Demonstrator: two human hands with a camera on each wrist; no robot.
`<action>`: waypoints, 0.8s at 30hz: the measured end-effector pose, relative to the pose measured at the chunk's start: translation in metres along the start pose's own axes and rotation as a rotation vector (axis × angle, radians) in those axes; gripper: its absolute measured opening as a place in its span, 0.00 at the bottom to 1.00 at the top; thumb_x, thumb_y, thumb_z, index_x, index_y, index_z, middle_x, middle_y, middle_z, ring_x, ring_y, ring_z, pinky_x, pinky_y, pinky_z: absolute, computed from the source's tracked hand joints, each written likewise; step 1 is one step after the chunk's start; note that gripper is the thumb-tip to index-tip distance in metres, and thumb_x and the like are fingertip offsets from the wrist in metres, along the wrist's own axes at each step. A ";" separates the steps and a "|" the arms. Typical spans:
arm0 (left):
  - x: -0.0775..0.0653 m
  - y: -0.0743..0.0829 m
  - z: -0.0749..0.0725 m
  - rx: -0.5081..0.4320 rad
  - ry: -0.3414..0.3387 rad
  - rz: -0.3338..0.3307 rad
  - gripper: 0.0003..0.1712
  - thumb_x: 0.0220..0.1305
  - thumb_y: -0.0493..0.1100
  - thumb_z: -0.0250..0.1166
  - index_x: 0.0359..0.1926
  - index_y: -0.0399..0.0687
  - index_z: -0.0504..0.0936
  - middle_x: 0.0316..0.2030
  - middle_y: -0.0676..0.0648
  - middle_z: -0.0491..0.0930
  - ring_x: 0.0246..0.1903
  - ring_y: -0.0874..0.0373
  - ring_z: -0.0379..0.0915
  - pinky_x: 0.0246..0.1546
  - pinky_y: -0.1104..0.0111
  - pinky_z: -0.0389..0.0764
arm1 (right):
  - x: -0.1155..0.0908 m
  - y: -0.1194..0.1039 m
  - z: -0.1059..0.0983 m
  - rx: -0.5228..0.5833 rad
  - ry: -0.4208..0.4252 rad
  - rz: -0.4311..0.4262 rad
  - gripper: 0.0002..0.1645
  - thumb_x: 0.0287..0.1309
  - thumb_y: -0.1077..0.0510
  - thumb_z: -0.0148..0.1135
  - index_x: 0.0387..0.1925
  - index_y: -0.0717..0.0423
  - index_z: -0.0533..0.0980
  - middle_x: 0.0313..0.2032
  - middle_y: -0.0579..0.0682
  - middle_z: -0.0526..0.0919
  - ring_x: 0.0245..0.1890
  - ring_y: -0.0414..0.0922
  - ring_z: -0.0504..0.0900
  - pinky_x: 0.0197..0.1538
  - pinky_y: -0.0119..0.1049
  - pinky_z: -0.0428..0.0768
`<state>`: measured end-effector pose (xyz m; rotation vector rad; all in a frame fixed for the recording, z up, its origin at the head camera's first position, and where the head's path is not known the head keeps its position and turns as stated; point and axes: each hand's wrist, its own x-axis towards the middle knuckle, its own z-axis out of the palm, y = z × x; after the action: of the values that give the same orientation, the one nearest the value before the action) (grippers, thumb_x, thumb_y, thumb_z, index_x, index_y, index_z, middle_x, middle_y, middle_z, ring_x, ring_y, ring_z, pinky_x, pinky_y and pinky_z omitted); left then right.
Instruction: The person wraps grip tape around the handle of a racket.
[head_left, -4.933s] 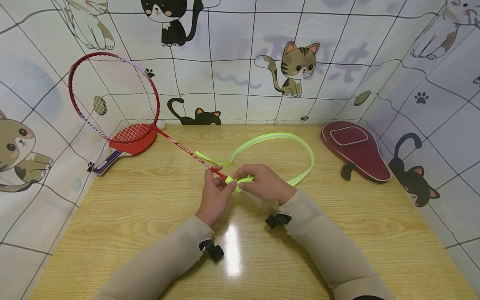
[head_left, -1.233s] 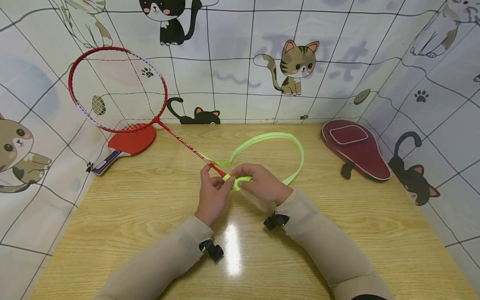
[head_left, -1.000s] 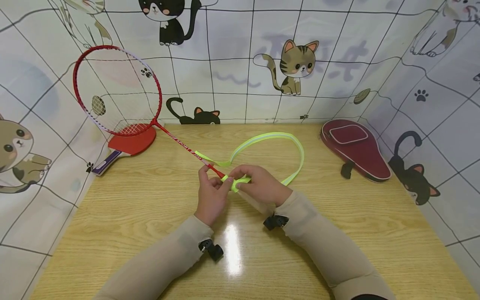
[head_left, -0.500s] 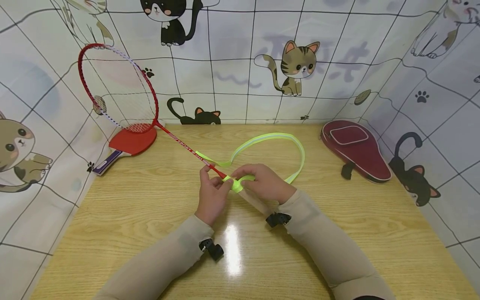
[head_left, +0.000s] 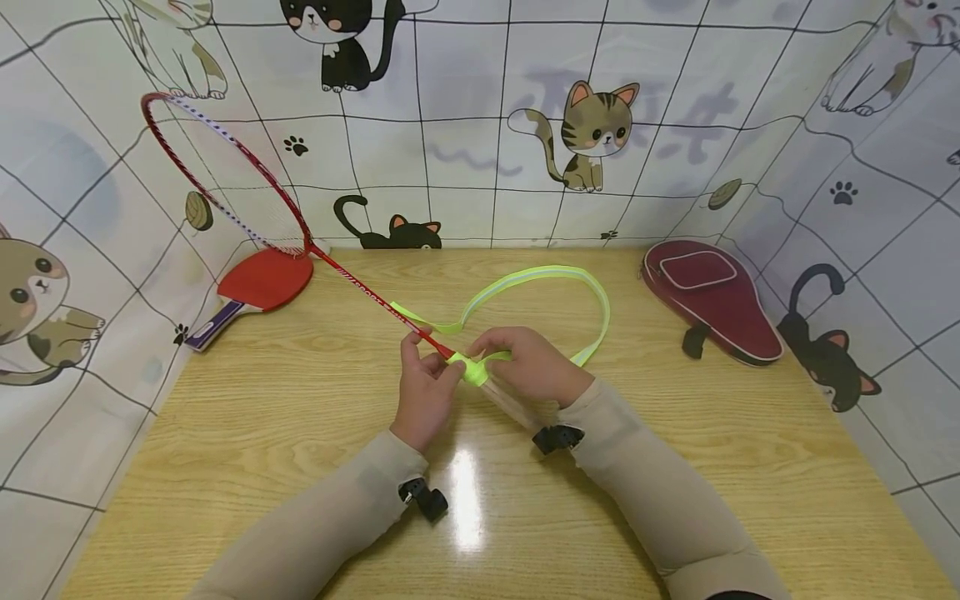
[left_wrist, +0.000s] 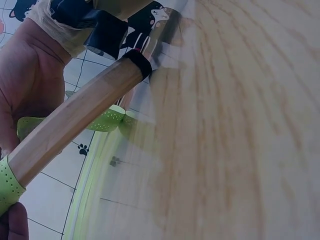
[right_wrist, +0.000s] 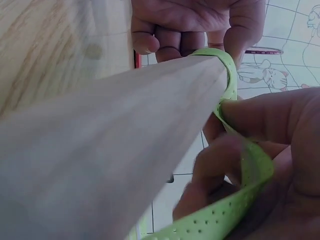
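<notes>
1. The badminton racket (head_left: pixel 348 277) slants over the table (head_left: pixel 247 433), its strung head pointing away from the person and seen nearly edge-on.
2. The left hand (head_left: pixel 427 387) grips the racket between thumb and fingers at the top of its handle, right on the wrapped part.
3. The right hand (head_left: pixel 534 367) is just to the right of the racket's handle, fingers curled, pinching the perforated yellow-green grip tape (head_left: pixel 551 272).
4. That tape circles the upper end of the racket's wooden handle (left_wrist: pixel 80 117) — the wood below it is bare — and its remaining length lies in a loose loop right of the racket's shaft. Whether its tail touches the shaft, I cannot tell.
5. A red table tennis bat (head_left: pixel 266 279) lies partly behind the lower edge of the racket's head.
6. A dark red bat case (head_left: pixel 708 300) with pale piping lies well to the right of the racket.
</notes>
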<state>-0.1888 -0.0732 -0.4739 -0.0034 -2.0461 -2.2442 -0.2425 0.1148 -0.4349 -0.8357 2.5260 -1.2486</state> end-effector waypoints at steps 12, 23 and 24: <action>0.001 -0.002 -0.001 0.009 0.003 0.009 0.35 0.67 0.28 0.58 0.70 0.50 0.55 0.43 0.33 0.86 0.36 0.56 0.81 0.36 0.69 0.73 | -0.002 -0.001 -0.002 0.044 -0.011 -0.048 0.19 0.61 0.67 0.67 0.53 0.52 0.85 0.36 0.46 0.85 0.40 0.44 0.81 0.50 0.43 0.78; 0.002 0.000 -0.002 -0.027 -0.017 0.014 0.35 0.68 0.27 0.56 0.70 0.52 0.54 0.48 0.31 0.86 0.42 0.54 0.84 0.45 0.64 0.77 | -0.002 0.000 -0.001 -0.013 -0.054 -0.065 0.23 0.66 0.63 0.68 0.61 0.48 0.83 0.49 0.45 0.89 0.49 0.43 0.84 0.59 0.50 0.80; 0.002 -0.001 -0.002 -0.032 -0.018 0.016 0.36 0.68 0.27 0.56 0.70 0.52 0.54 0.49 0.31 0.85 0.42 0.54 0.84 0.46 0.64 0.78 | -0.002 0.000 -0.001 -0.012 -0.064 -0.064 0.23 0.66 0.63 0.67 0.62 0.47 0.83 0.50 0.45 0.89 0.49 0.43 0.85 0.59 0.49 0.80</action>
<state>-0.1909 -0.0757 -0.4745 -0.0417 -2.0118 -2.2750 -0.2419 0.1166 -0.4347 -0.9502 2.4774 -1.2063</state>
